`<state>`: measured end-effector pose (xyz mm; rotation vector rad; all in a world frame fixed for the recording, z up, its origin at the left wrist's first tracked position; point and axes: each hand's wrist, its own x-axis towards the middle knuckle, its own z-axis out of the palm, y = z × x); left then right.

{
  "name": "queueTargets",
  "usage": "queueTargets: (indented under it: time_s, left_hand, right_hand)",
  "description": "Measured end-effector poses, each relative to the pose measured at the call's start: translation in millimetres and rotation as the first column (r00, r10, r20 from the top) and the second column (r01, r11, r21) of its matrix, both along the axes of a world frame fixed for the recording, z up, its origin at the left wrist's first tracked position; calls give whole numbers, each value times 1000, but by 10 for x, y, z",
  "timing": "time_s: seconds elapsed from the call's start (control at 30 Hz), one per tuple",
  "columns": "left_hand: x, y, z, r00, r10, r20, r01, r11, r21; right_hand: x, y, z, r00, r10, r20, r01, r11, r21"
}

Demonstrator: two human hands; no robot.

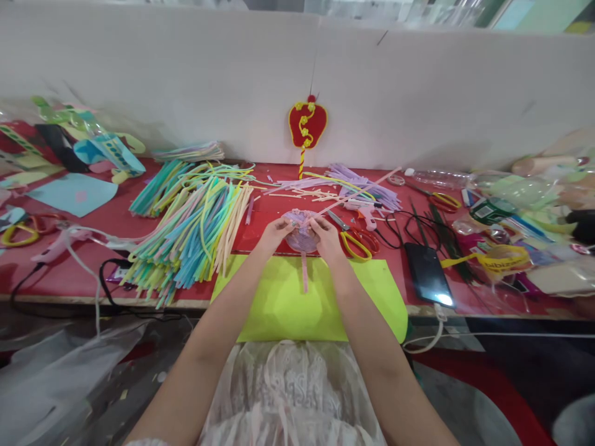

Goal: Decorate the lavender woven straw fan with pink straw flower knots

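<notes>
Between my hands is a round purple fan shape [302, 238] with a pink stick handle [305, 275] pointing down toward me. My left hand [279, 230] pinches its upper left edge. With fingers closed, my right hand [324, 232] grips a pale pink pipe cleaner [344, 199] at the upper right edge; the strip's free end slants up to the right. The fan lies over the red table and the near edge of a yellow-green sheet [297, 310]. Small details under my fingertips are hidden.
A heap of coloured pipe cleaners [186, 223] lies left, purple ones [357, 186] behind. Yellow-and-red scissors [357, 243], a pink glue gun [366, 214] and a phone [427, 272] are at right. A red fan [307, 124] stands against the white wall. Another glue gun [60, 243] lies far left.
</notes>
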<state>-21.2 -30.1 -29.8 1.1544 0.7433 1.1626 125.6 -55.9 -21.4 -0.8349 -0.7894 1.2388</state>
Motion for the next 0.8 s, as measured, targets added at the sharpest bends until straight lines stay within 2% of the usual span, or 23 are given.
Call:
queueTargets:
  time_s: [0.27,0.43,0.6,0.8]
  left_hand:
    - [-4,-23,54,979,35,202,-5,989,-146]
    - [-23,-41,87,968,22,250,23,984,-175]
    - [-19,-82,133,974,-39,225,76,985,-157]
    - [14,-74,103,989,-120,91,134,976,-172]
  right_hand:
    - [-8,18,-41,999,23,48,-24,1000,14]
    - [-6,9,-23,999,10,33,-10,1000,18]
    - [-11,7,-19,998,0,57,-2,1000,22]
    - [11,28,-53,996,-47,71,43,998,48]
